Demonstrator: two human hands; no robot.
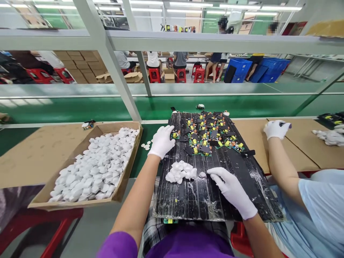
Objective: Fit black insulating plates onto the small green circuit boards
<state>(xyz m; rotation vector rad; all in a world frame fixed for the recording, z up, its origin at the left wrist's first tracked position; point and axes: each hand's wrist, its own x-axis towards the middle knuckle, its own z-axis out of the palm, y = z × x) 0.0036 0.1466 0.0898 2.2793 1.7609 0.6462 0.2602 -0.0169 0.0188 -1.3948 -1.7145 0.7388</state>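
Observation:
A black board [204,200] wrapped in plastic film lies across my lap. On its far half sits a heap of small circuit boards [208,134] with yellow parts. A small pile of white plastic shells [180,171] lies nearer me. My left hand [162,140], in a white glove, reaches to a circuit board [175,135] at the heap's left edge and touches it. My gloved right hand [228,186] rests flat on the board, its fingertips next to a single white shell [202,175].
A cardboard box [88,200] full of white shells stands at my left on the green conveyor bench [188,105]. A co-worker's gloved hand [276,129] and arm are at my right over brown cardboard. Red stools and seated people fill the background.

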